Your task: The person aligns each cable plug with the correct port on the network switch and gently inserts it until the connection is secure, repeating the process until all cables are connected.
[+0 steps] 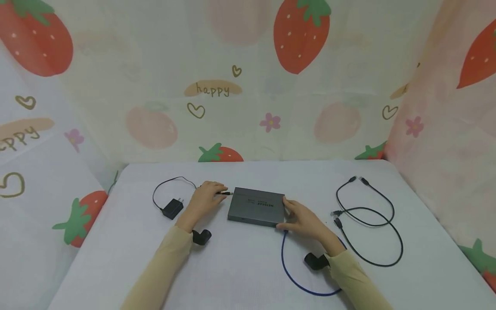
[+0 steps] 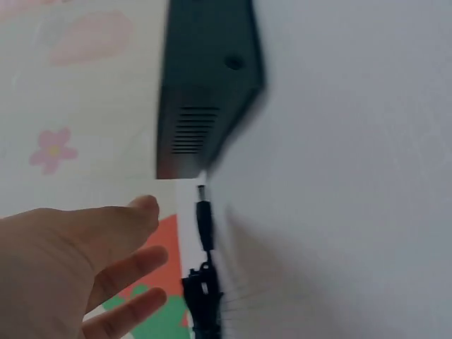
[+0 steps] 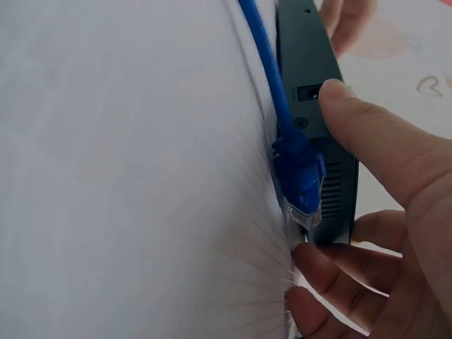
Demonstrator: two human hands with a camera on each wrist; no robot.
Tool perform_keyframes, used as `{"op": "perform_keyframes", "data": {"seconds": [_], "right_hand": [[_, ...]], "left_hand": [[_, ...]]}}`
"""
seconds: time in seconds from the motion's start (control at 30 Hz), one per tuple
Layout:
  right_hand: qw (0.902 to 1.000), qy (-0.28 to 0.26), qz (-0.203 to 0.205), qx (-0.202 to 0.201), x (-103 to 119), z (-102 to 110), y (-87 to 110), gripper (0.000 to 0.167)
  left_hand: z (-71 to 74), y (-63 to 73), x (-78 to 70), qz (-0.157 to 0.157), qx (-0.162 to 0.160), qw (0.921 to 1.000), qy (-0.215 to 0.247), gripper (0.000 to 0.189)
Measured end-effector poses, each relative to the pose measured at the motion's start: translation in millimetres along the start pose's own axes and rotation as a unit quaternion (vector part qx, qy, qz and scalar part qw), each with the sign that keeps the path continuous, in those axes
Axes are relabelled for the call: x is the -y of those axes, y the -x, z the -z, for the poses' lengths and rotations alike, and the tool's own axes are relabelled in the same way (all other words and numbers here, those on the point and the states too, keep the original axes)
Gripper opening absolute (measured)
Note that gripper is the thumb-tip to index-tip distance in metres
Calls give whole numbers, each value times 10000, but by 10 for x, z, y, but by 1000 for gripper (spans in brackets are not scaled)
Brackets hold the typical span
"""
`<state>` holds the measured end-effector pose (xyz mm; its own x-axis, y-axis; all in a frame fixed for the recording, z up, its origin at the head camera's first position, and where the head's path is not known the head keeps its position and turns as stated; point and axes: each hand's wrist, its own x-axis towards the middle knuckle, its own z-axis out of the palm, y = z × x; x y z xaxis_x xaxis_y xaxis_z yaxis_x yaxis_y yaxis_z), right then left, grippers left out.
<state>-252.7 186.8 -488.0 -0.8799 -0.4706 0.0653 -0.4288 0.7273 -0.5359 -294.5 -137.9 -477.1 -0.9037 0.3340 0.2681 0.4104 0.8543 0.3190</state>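
A dark grey Netgear network switch (image 1: 255, 207) lies mid-table. My right hand (image 1: 305, 220) grips its right end; in the right wrist view the thumb (image 3: 346, 106) presses the side near a small socket (image 3: 309, 93), other fingers curling round the far end. Beside the switch's left end is my left hand (image 1: 206, 197), its fingers loosely extended. In the left wrist view that hand (image 2: 78, 261) stays apart from the thin black barrel plug (image 2: 204, 222), which points at the switch's corner. A blue network cable's clear-tipped plug (image 3: 300, 183) lies along the switch's side.
On the left sits a black power adapter (image 1: 172, 209) with its thin cord curving behind the left hand. Two black cables (image 1: 401, 247) lie looped on the right. The blue cable (image 1: 296, 282) runs below the right forearm. A strawberry-print backdrop (image 1: 252, 120) encloses the white table (image 1: 240, 267).
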Motion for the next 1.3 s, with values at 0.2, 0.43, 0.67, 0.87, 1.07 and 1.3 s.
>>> {"op": "perform_keyframes", "data": {"seconds": [0.2, 0.43, 0.67, 0.87, 1.07, 1.3], "right_hand": [[9998, 191, 117, 5, -20, -36, 12, 91], [9996, 123, 222, 91, -37, -60, -3, 93], [9992, 217, 334, 48, -46, -93, -26, 94], [9992, 185, 313, 137, -49, -83, -38, 95], [9991, 139, 383, 147, -103, -49, -42, 96], [9993, -139, 304, 139, -176, -15, -20, 99]], "left_hand": [[-141, -75, 39, 146, 455, 9962, -728, 27], [-216, -98, 94, 124, 24, 9963, -846, 18], [-232, -109, 151, 281, 79, 9973, -668, 9], [-185, 17, 130, 297, -235, 9993, -15, 8], [-116, 191, 68, 282, -682, 9941, 795, 9], [-54, 361, -68, 573, -469, 9824, 1713, 13]]}}
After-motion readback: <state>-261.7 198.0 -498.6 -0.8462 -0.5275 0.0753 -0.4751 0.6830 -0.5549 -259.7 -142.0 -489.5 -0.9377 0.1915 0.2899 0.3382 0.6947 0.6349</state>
